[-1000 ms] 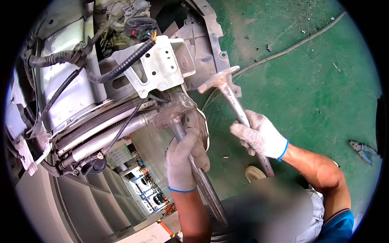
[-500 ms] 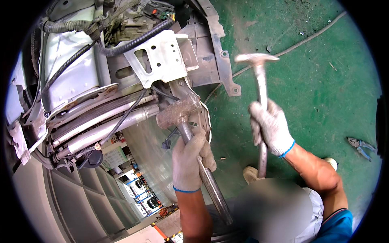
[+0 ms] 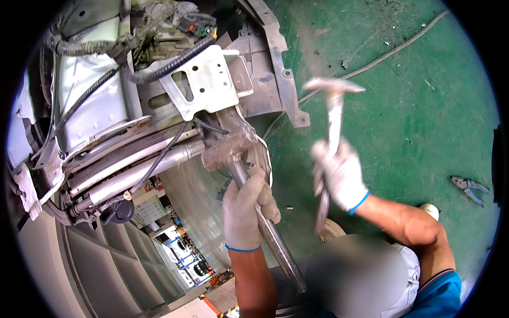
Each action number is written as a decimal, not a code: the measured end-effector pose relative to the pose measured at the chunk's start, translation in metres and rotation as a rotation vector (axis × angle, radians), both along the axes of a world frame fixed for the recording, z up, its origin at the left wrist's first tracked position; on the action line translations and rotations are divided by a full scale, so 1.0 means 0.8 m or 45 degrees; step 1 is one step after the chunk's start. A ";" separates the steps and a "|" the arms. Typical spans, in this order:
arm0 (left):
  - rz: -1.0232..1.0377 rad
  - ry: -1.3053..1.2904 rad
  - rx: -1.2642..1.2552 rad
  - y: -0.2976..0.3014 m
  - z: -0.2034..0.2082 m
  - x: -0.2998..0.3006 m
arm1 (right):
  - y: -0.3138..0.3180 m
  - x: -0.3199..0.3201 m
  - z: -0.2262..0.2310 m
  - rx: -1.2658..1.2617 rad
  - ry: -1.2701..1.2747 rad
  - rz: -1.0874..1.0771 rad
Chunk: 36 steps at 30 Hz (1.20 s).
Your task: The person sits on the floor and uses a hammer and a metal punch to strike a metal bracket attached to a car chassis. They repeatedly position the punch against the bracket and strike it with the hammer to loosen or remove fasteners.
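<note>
Gripping the round metal handle of a heavy, brownish, block-headed sledgehammer (image 3: 231,152), the white-gloved left hand (image 3: 245,212) is closed just under its head. That head sits at the stripped vehicle front end, near the pale, perforated metal bracket (image 3: 208,82) — whether it touches metal, I cannot tell. The white-gloved right hand (image 3: 340,172), slightly blurred, is closed around a slim silvery hammer (image 3: 334,119), its narrow head raised over the green painted floor (image 3: 413,122) — well apart from the sledgehammer. Blue-handled pliers (image 3: 469,189) lie far right.
</note>
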State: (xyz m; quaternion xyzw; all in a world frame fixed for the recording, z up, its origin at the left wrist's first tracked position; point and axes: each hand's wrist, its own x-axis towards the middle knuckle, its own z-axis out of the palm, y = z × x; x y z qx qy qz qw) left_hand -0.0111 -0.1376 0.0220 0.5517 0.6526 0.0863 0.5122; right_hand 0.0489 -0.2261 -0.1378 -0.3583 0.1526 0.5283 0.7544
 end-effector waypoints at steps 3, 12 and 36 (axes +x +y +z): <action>0.013 0.016 0.013 0.004 0.001 0.002 | -0.008 -0.007 0.011 0.314 -0.137 0.644; 0.017 0.010 0.061 -0.002 -0.004 0.001 | 0.004 -0.001 0.013 0.008 -0.012 0.273; 0.090 -0.110 -0.097 0.016 0.002 -0.004 | -0.008 0.007 0.007 0.201 -0.334 0.661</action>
